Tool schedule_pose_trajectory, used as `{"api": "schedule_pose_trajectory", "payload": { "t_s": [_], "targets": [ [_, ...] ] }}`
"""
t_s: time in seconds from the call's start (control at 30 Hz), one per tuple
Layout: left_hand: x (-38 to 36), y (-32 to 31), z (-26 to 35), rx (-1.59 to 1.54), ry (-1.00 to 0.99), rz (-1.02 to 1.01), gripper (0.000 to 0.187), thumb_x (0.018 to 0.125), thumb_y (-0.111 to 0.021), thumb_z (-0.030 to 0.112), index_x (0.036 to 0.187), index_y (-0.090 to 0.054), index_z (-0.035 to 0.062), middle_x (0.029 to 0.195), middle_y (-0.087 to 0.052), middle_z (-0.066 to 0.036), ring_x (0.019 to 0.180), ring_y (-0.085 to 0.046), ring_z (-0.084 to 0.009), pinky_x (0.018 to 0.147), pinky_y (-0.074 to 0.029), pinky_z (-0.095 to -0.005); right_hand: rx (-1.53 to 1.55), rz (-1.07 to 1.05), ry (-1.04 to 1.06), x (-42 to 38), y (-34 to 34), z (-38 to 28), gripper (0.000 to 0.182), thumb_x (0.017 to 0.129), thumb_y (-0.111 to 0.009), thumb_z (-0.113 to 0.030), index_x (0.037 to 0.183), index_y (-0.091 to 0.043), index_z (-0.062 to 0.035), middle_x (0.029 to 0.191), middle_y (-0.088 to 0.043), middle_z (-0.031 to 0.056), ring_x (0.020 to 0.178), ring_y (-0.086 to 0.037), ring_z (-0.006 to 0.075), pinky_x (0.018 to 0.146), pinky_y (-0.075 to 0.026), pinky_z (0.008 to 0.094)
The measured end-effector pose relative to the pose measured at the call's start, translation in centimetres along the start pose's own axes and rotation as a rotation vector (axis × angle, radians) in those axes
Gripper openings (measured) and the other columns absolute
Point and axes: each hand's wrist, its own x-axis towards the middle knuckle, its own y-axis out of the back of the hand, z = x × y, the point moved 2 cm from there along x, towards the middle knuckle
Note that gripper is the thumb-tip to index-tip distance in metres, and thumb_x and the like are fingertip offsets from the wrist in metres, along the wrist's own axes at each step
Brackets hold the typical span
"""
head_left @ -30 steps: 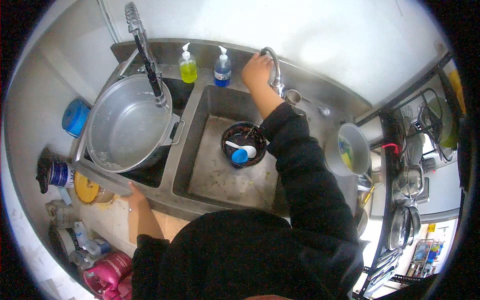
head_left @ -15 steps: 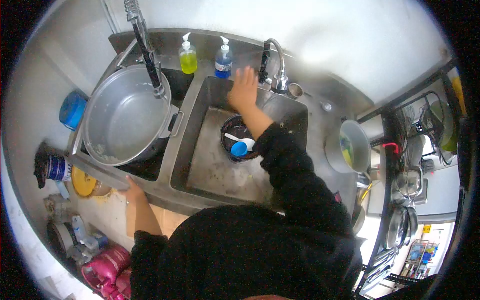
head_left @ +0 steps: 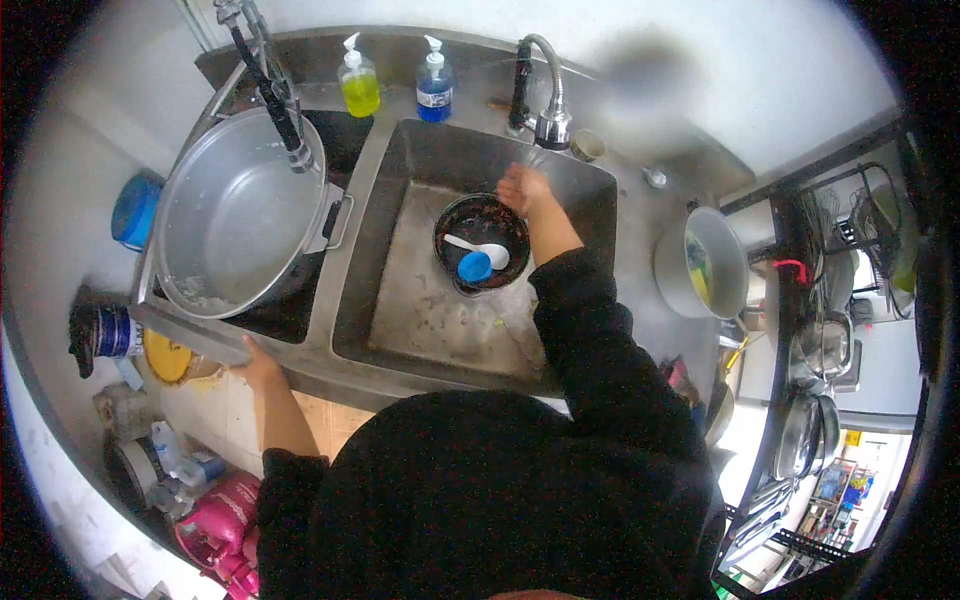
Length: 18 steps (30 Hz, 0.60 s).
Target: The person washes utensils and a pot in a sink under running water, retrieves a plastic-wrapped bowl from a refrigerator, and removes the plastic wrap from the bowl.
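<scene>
My right hand (head_left: 523,190) is at the far right rim of a dark pot (head_left: 445,265), just below the faucet (head_left: 552,130), with water coming down beside it. Its fingers are curled; whether they grip the rim I cannot make out. Inside the pot lie a white spoon (head_left: 493,256) and a small blue cup (head_left: 474,266); dark residue coats its wall. The pot stands in the right basin of the steel sink (head_left: 400,330). My left hand (head_left: 262,372) holds the sink's front edge, thumb at the top and the other fingers partly hidden.
A large aluminium pot (head_left: 240,215) sits over the left basin under a spray hose (head_left: 285,125). Soap bottles, yellow (head_left: 360,92) and blue (head_left: 434,98), stand behind. A deep pan (head_left: 700,265) is on the right counter beside a rack (head_left: 785,380) of cookware.
My right hand has come down from the back of the sink, going from spread fingers to curled ones at the pot's rim. The view has shifted slightly; my left hand stays at the edge.
</scene>
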Motion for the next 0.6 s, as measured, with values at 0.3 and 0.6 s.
{"api": "schedule_pose_trajectory", "payload": {
  "t_s": [0.3,0.6],
  "targets": [
    [0.2,0.0,-0.3,-0.037,-0.019,0.044,0.101,0.068,-0.047,0.067,0.133,-0.009,0.0,0.119,-0.043,-0.025,0.107,-0.045,-0.0371,0.089,-0.035,-0.0407,-0.524,-0.027,0.208,5.5,3.1,-0.7,0.023,0.084,-0.043,-0.021,0.095,-0.051,-0.0019,0.092,-0.054,0.0111,0.082,-0.053,0.0245,0.072,-0.046,0.0393],
    [-1.6,1.5,1.3,0.022,0.006,0.013,0.103,0.069,-0.041,0.069,0.133,-0.002,-0.0013,0.122,-0.04,-0.026,0.108,-0.044,-0.037,0.09,-0.035,-0.0399,-0.027,0.038,0.902,-11.7,0.0,-12.2,0.051,0.081,-0.05,-0.041,0.108,-0.051,0.0011,0.093,-0.06,0.0093,0.08,-0.057,0.0249,0.068,-0.043,0.034]
  ]
}}
